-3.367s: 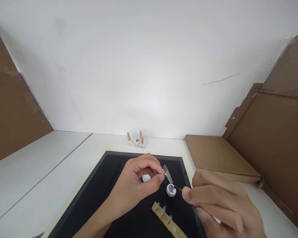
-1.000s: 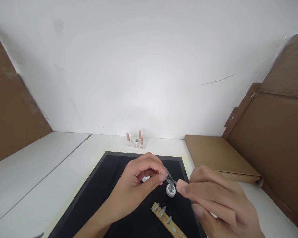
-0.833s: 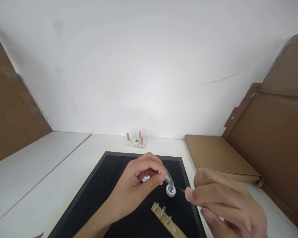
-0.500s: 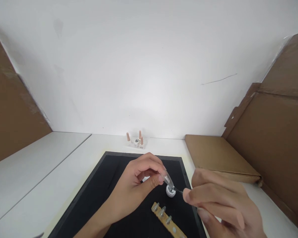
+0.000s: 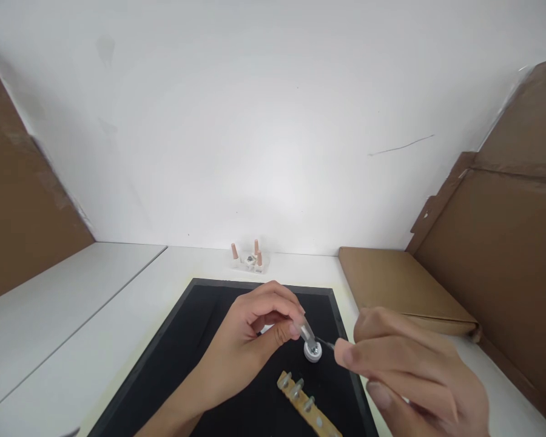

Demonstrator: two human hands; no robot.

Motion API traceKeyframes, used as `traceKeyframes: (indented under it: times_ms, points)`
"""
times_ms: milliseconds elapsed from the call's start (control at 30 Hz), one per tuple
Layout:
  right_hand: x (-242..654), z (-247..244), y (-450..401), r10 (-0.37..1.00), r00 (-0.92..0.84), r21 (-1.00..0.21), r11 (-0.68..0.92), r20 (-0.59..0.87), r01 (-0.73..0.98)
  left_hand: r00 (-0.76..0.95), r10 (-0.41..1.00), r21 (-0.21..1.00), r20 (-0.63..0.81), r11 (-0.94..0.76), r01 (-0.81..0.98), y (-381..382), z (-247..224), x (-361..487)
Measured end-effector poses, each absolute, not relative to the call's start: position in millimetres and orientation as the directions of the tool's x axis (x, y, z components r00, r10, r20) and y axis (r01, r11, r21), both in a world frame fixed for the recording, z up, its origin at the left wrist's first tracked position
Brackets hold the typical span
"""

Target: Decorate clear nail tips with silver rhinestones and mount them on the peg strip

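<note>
Between the thumb and fingers of my left hand (image 5: 259, 340) is a clear nail tip (image 5: 306, 332), angled down to the right. Directly below its end sits a small round white pot (image 5: 312, 352) with something shiny inside. My right hand (image 5: 409, 370) pinches a thin dark tool (image 5: 325, 343), whose point is at the nail tip; whether they touch is unclear. Nearer to me, a yellowish strip (image 5: 307, 408) bears several clear nail tips. Both hands are over the black mat (image 5: 209, 315) or its right edge.
At the back of the white table stands a clear holder (image 5: 250, 266) with small bottles with pinkish caps. A flat cardboard box (image 5: 404, 282) lies at the right, by a cardboard side wall (image 5: 514, 243). Another cardboard wall (image 5: 27, 182) rises at the left.
My right hand and the thin tool have shifted slightly, the tool's point now higher along the nail tip. My left hand is almost unmoved.
</note>
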State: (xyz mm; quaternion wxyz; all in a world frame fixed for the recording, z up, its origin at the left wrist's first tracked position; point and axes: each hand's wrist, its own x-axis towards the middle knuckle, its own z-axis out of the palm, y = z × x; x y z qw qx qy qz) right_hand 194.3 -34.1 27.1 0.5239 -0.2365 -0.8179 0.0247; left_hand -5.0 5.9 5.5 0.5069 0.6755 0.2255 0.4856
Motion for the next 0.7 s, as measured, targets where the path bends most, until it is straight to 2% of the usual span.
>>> traceKeyframes:
  times_ms: [267,433,700]
  points:
    - [194.8,25.6,-35.6,0.468,-0.36,-0.328,0.862,0.807,0.385,0.397,0.812,0.903,0.429,-0.389,-0.18,5.6,6.4,-6.1]
    - [196.3,24.9,-35.6,0.419,-0.343,-0.3,0.887,0.841,0.35,0.387,0.812,0.9,0.437,-0.388,-0.201,5.9,6.6,-5.4]
    - [192.4,28.7,-36.1,0.436,-0.372,-0.308,0.882,0.819,0.356,0.379,0.819,0.902,0.432,-0.383,-0.2,6.1,6.7,-5.6]
